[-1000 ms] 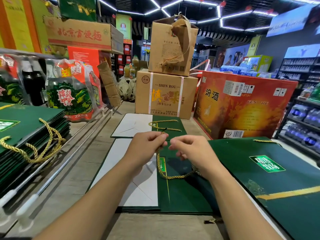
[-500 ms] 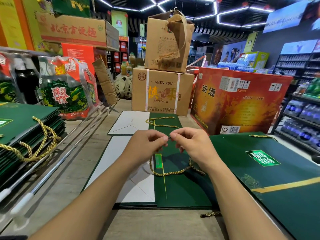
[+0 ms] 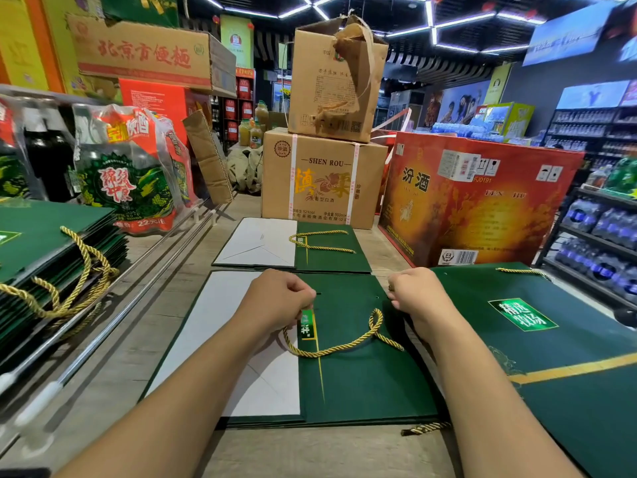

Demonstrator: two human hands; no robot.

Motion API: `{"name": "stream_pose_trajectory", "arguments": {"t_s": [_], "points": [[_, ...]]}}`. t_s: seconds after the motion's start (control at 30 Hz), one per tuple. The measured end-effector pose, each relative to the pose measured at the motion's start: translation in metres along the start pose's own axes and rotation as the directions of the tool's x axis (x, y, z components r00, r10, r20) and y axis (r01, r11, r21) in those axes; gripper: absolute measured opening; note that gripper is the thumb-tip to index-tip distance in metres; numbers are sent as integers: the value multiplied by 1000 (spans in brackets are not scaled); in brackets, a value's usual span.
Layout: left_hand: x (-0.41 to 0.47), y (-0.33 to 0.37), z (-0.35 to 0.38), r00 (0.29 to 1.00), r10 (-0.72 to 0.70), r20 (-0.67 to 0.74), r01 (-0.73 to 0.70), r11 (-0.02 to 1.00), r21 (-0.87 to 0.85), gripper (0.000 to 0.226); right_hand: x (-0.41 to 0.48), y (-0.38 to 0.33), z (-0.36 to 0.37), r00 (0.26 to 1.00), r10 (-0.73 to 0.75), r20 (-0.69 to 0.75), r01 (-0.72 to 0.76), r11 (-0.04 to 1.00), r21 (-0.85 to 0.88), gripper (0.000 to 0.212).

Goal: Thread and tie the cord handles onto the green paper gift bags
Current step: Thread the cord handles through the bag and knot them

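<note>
Two hands work over the top green paper bag [image 3: 362, 381] of a flat stack on the counter [image 3: 310, 453], and they are held apart. Your left hand [image 3: 279, 301] is curled closed, and the gold cord [image 3: 344, 346] runs out from under its heel. Your right hand [image 3: 418, 298] is also curled, with the thumb and forefinger pinched on a short gold tip at the bag's right edge. Two punched holes [image 3: 377, 297] sit in the bag's top margin between the hands.

Below and between the hands the cord lies slack on the bag. It sags toward you and crosses itself in one small loop close to your right wrist. A frayed cord end [image 3: 425, 428] pokes out from under the stack's near edge, below your right forearm.

Just beyond both hands lies a second flat bag [image 3: 331, 263] with its gold handle fitted. Left of your left hand is a pile of handled bags [image 3: 51, 232]. Right of your right hand is a larger bag face [image 3: 568, 391]. Beyond the hands stand a brown carton [image 3: 324, 181] and a red carton [image 3: 482, 208].
</note>
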State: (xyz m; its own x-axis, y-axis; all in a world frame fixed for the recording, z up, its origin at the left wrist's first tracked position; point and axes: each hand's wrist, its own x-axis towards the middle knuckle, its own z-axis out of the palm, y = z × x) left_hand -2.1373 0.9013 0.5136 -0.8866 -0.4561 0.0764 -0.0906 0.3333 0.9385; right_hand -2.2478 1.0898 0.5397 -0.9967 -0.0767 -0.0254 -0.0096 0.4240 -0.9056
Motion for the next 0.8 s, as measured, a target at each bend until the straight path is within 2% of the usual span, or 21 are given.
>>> {"name": "stream_pose_trajectory", "arguments": {"t_s": [0.07,0.13,0.27,0.43,0.53,0.63,0.73,0.8], "points": [[2,-2,0,1000,-15,-17,15,1000,27,17,-1,-2,-2,999,45,1,-45,983,179,19],[3,-2,-1,999,-25,-30,28,996,90,17,-4,-4,-3,997,67,34,-75,935,347,13],[1,0,-4,999,-40,-36,45,988,148,17,-5,-2,-1,982,100,158,-159,890,426,10],[0,5,-6,998,12,-57,-2,985,174,14,-9,-1,1,968,78,240,-164,917,363,8],[-1,13,-6,991,118,-57,-105,975,198,8,-11,0,5,968,-9,250,-61,961,270,4],[-4,19,-1,981,190,-43,-178,964,198,8,-13,0,8,972,-89,217,42,976,214,11],[-4,20,5,974,224,-18,-212,942,258,8,-11,3,15,976,-169,136,177,983,-53,16],[-5,18,8,978,209,2,-201,938,281,8,-12,3,18,973,-184,141,208,961,-182,17]]}}
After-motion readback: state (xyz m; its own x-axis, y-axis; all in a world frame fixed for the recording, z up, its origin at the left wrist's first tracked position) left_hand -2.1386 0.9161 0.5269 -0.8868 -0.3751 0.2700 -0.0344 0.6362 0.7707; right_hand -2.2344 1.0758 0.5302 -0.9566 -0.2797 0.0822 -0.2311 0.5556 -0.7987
